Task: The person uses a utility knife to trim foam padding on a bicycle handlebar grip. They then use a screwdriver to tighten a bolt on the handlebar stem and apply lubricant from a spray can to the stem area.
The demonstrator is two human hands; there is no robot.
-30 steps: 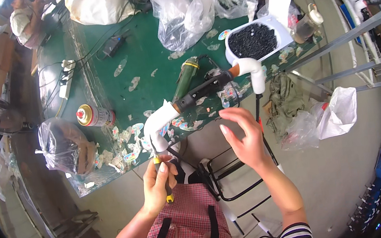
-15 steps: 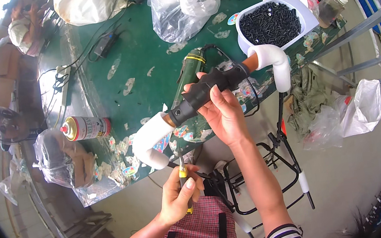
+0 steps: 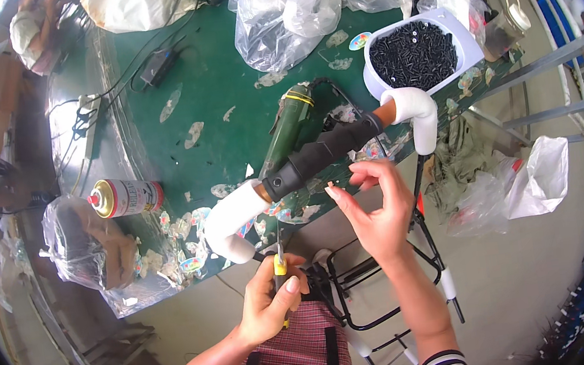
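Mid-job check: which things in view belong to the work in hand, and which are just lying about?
In the work:
- yellow-and-black tool, in the left grip
- black sleeve on the bar
- white curved covers beside it

Seemingly just lying about:
- spray can
- clear plastic bag
- green cylinder
- tub of small black pieces, use unclear

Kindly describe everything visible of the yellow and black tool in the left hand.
The slender tool has a yellow and black handle that looks like plastic, and a narrow, metallic front end. The left hand grips the handle, partly hiding it. The front end points away from the person, toward the green table.
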